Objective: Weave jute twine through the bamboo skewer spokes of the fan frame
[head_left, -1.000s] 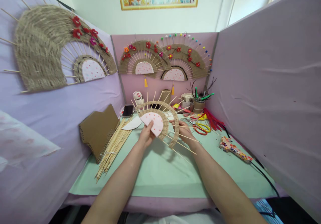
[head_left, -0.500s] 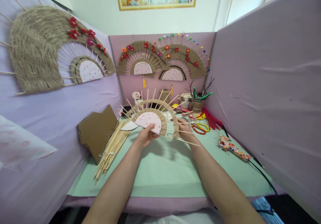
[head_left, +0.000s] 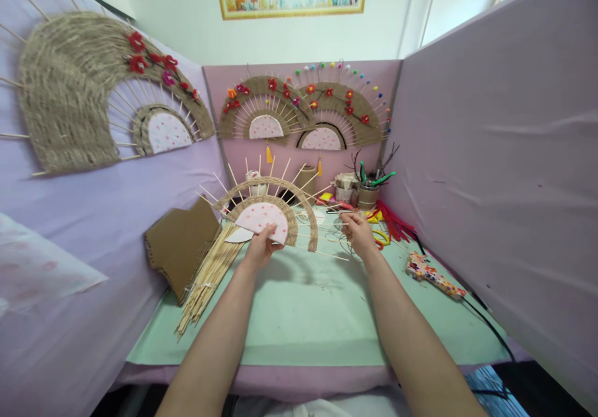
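My left hand point(head_left: 262, 247) grips a half-round fan frame point(head_left: 293, 225) by the lower edge of its pink-spotted white centre point(head_left: 261, 217), thumb on top. Thin sticks spread outward from that centre through two bands of woven twine, and the frame is held above the table. To its right, my right hand point(head_left: 357, 231) is closed beside the stick ends, fingers pinched together. What it pinches is too small to make out; thin twine seems to run near it.
A bundle of sticks point(head_left: 210, 280) and cardboard point(head_left: 182, 242) lie at the left. A patterned glue gun point(head_left: 434, 275) with a cord is at the right. Behind are a twine spool point(head_left: 307, 180), a tool can point(head_left: 367, 196) and yellow-handled scissors point(head_left: 382, 236). Finished fans point(head_left: 70, 93) hang on the partitions.
The fan frame and my left hand have shifted left and slightly up. My right hand has moved away from the frame, to the right and up.
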A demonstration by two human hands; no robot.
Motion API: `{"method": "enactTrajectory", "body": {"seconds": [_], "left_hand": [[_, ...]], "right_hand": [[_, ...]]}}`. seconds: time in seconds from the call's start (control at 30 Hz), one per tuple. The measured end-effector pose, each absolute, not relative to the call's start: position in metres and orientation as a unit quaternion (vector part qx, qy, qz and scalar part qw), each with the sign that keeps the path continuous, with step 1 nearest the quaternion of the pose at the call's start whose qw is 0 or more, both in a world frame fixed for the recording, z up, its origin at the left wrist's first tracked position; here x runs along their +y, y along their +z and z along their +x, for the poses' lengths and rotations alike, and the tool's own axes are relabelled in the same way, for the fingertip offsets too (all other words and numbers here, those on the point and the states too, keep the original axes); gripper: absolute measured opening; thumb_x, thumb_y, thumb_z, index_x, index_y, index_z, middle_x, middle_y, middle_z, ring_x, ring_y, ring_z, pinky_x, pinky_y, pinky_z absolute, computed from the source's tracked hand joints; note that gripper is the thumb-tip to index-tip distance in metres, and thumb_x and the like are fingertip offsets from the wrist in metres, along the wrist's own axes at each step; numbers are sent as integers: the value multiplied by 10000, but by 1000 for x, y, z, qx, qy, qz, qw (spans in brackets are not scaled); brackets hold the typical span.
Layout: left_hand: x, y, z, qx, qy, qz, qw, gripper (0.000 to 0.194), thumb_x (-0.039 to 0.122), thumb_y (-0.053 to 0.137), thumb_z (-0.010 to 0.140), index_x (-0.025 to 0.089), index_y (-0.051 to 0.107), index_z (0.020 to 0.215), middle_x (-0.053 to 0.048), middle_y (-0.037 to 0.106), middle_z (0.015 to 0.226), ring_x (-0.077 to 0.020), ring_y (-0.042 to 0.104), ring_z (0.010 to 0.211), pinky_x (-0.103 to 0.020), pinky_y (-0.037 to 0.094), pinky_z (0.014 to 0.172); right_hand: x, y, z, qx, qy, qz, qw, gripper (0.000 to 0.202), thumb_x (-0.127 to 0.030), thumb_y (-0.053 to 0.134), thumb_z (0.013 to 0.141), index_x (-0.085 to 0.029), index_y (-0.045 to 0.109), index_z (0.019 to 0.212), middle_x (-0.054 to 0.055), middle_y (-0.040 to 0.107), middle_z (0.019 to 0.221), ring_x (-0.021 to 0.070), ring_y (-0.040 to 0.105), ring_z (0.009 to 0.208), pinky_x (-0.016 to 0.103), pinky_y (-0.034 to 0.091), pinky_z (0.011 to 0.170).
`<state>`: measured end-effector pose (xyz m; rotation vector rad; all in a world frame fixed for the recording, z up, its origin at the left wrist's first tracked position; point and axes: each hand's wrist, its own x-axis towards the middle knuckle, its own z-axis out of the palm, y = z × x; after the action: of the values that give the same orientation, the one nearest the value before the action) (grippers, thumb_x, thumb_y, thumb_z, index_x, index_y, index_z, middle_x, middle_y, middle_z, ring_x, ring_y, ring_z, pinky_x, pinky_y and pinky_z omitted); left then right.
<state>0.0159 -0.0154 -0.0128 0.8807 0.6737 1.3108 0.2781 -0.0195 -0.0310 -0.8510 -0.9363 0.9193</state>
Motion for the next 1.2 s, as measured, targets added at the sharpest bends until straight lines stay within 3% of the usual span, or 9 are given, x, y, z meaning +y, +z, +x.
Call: {"method": "enactTrajectory", "body": {"seconds": [0.6, 1.0, 1.2], "left_hand": [[-11, -11, 12, 331, 624, 367, 605, 285, 260, 732, 597, 164, 572, 813, 24, 605, 650, -105, 578, 536, -234, 519, 482], [-17, -4, 12, 280, 617, 327, 659, 248, 232, 709, 631, 172, 561, 821, 26, 641, 618, -106, 599, 491, -201, 500, 445], [-18, -4, 13, 265, 619, 305, 673, 208, 219, 686, 667, 181, 560, 828, 32, 647, 621, -99, 602, 489, -190, 499, 445]], "right_hand": [[-19, -30, 279, -403, 411, -344, 742, 283, -389, 741, 577, -181, 572, 670, -77, 358, 476, 57, 283, 441, 229, 217, 438], [-37, -22, 279, -485, 579, -273, 596, 321, -452, 646, 703, -200, 460, 635, -83, 196, 517, 68, 194, 445, 223, 231, 446], [-42, -27, 258, -492, 642, -271, 521, 258, -345, 701, 682, -178, 505, 658, -90, 215, 511, 51, 173, 445, 210, 165, 442]]}}
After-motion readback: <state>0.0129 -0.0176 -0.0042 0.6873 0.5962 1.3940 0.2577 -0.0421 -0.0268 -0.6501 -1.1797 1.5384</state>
